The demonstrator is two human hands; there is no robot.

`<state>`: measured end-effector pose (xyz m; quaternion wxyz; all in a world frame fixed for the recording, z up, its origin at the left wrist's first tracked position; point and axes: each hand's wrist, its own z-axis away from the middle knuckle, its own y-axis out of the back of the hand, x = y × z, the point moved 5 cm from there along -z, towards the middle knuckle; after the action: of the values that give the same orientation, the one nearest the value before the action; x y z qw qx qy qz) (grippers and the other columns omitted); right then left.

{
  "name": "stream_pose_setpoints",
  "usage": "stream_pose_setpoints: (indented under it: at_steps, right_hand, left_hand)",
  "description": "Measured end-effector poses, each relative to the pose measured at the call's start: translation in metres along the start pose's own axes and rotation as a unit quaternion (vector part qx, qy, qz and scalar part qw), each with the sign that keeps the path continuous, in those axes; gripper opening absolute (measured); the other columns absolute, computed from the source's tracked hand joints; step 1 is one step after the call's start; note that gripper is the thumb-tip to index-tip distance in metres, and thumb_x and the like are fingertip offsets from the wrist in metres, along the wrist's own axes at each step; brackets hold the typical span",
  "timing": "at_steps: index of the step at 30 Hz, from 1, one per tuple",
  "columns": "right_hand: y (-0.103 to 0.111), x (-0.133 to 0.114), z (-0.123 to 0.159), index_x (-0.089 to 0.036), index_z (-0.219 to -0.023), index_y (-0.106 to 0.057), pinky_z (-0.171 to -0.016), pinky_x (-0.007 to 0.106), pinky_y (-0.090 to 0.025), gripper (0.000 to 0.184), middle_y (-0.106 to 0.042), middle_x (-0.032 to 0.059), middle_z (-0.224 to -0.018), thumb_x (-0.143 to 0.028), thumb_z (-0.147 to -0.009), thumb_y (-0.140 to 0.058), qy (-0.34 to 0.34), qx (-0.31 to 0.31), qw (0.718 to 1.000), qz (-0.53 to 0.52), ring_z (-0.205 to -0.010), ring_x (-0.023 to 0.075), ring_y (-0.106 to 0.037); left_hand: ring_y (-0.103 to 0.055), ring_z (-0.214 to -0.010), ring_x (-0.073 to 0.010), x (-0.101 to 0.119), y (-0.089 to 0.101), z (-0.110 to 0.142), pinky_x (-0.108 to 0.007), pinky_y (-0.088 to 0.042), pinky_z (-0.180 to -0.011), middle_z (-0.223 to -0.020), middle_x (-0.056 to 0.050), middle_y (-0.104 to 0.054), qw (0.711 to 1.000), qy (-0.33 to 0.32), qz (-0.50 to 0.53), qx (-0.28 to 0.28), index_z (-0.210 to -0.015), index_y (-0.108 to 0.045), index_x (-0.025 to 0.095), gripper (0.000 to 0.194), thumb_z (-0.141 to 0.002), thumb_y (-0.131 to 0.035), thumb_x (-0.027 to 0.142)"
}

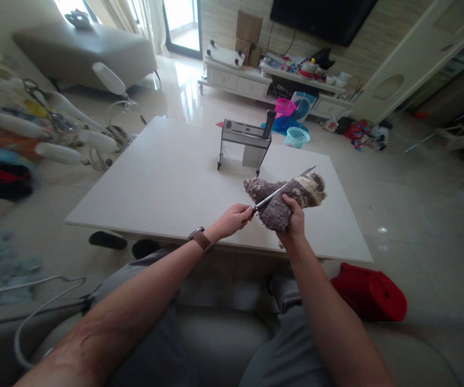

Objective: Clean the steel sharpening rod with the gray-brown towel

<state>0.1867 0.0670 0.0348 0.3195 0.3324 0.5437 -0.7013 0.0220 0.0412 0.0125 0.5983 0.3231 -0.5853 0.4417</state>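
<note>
My left hand [242,216], with a watch on its wrist, is closed around the dark handle of a knife [271,195]. The long, thin blade slants up to the right and lies against a fuzzy grey-brown and cream cloth [277,212]. Bunched up above the table, that cloth is gripped from below and the right by my right hand [295,217], whose thumb shows on top. Behind them a grey knife rack [243,131] on small feet stands on the white table [167,172]. One black-handled knife [269,123] sticks up from its right end.
Beside the table's right front corner lies a red roll [371,293]. Past the far edge are a light-blue basket [296,137] and a pink basket [285,107]. White padded equipment [98,141] with cables stands to the left. A cluttered TV cabinet [240,83] lines the wall.
</note>
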Motion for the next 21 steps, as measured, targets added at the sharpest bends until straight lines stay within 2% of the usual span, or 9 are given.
stream_pose_setpoints:
  at_steps: [3, 5, 10, 14, 21]
  right_hand:
    - [-0.009, 0.021, 0.01, -0.018, -0.085, -0.074, -0.074, 0.031, -0.068, 0.029, -0.08, 0.0005, -0.081, -0.028, -0.064, -0.091, -0.044, 0.012, 0.999, 0.019, -0.072, 0.0178, -0.076]
    - [-0.012, 0.026, 0.015, -0.018, -0.084, -0.075, -0.076, 0.031, -0.068, 0.031, -0.08, -0.0002, -0.081, -0.024, -0.059, -0.092, -0.037, 0.025, 0.999, 0.028, -0.074, 0.0178, -0.076]
    - [-0.012, 0.023, 0.017, -0.018, -0.083, -0.076, -0.075, 0.032, -0.068, 0.033, -0.081, -0.0006, -0.081, -0.022, -0.054, -0.093, -0.023, 0.049, 0.998, 0.042, -0.074, 0.0182, -0.076]
    - [-0.007, 0.021, 0.016, -0.017, -0.085, -0.077, -0.072, 0.029, -0.067, 0.036, -0.082, 0.0004, -0.083, -0.019, -0.053, -0.094, -0.01, 0.064, 0.997, 0.037, -0.075, 0.0172, -0.077]
    - [0.0, 0.02, 0.007, -0.017, -0.086, -0.077, -0.068, 0.028, -0.066, 0.033, -0.082, -0.0002, -0.082, -0.02, -0.057, -0.093, 0.013, 0.077, 0.996, 0.034, -0.073, 0.0171, -0.076]
  left_hand:
    - [-0.033, -0.047, -0.0081, 0.0, 0.002, 0.0, -0.025, -0.027, -0.048, -0.054, 0.007, -0.039, 1.0, -0.01, -0.006, 0.013, -0.07, -0.045, 0.022, 0.051, -0.097, -0.058, 0.064]
    - [-0.034, -0.047, -0.0085, 0.0, 0.003, 0.0, -0.025, -0.028, -0.049, -0.053, 0.006, -0.04, 0.999, -0.019, -0.027, 0.021, -0.069, -0.044, 0.023, 0.051, -0.096, -0.057, 0.064]
    - [-0.037, -0.049, -0.01, -0.003, 0.004, -0.002, -0.026, -0.029, -0.05, -0.053, 0.005, -0.041, 0.996, -0.024, -0.079, 0.024, -0.069, -0.045, 0.023, 0.051, -0.097, -0.052, 0.065]
    - [-0.038, -0.051, -0.0105, -0.001, 0.002, -0.002, -0.026, -0.031, -0.052, -0.054, 0.005, -0.041, 0.994, -0.034, -0.098, 0.024, -0.069, -0.045, 0.023, 0.05, -0.097, -0.05, 0.065]
    - [-0.039, -0.053, -0.0111, 0.005, 0.0, 0.0, -0.026, -0.032, -0.053, -0.056, 0.004, -0.045, 0.993, -0.019, -0.119, 0.013, -0.07, -0.047, 0.022, 0.05, -0.098, -0.048, 0.064]
